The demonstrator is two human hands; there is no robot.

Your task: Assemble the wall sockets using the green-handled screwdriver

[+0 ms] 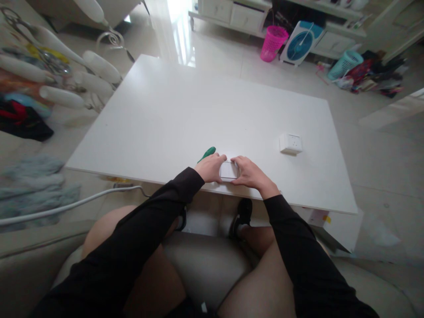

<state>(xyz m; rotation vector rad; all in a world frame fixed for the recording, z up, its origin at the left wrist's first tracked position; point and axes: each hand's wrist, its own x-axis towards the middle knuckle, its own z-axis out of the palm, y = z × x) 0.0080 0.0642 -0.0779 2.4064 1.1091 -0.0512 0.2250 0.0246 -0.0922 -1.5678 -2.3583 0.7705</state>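
A white wall switch (229, 170) with two rocker panels lies near the front edge of the white table. My left hand (211, 167) grips its left side, thumb and fingers closed around the edge. On the opposite side my right hand (247, 171) clasps the right edge the same way. A green object with a rounded end, perhaps a tool handle (208, 153), rests just behind my left hand, which hides part of it. Farther right stands a white socket box (291, 144) with its outlet face showing, apart from both hands.
The white table (185, 106) spreads out before me, its front edge close to my knees. A white cable (82, 203) runs in from the left. Beyond the table are a pink basket (273, 43), a blue fan (300, 43) and a teal basket (345, 64) on the floor.
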